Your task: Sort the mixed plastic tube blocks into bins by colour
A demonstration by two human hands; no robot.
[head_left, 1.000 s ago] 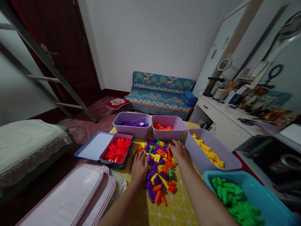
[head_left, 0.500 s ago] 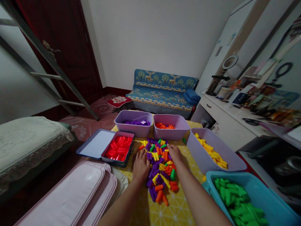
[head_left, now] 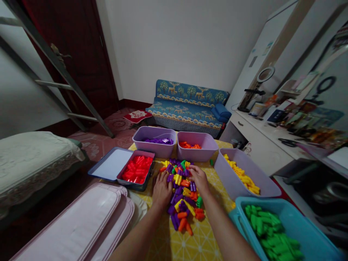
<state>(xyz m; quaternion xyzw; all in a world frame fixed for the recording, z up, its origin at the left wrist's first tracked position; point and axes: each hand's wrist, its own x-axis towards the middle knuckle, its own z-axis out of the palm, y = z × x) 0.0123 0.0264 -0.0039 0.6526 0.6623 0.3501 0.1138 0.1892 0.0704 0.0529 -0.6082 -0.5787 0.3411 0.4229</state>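
Note:
A heap of small plastic pieces (head_left: 179, 195), purple, orange, yellow and green, lies down the middle of a yellow patterned table (head_left: 202, 243). My left hand (head_left: 162, 188) rests palm down along the heap's left edge, fingers apart, with nothing seen in it. On the heap's upper right side is my right hand (head_left: 199, 178), its fingers curled among the pieces; whether it grips one is hidden. Purple pieces fill part of one lilac bin (head_left: 154, 146), orange ones another (head_left: 198, 154). Red pieces (head_left: 137, 169) sit in a hinged box (head_left: 140, 186) left of my left hand.
A lilac bin (head_left: 228, 181) of yellow pieces and a turquoise bin (head_left: 246, 232) of green pieces stand on the right. Pale pink lids (head_left: 73, 221) lie at the lower left. Beyond the table are a blue sofa (head_left: 187, 107) and a white cabinet (head_left: 261, 141).
My right hand has moved slightly left onto the heap and curled its fingers more. Pieces near it have shifted. My left hand has hardly moved.

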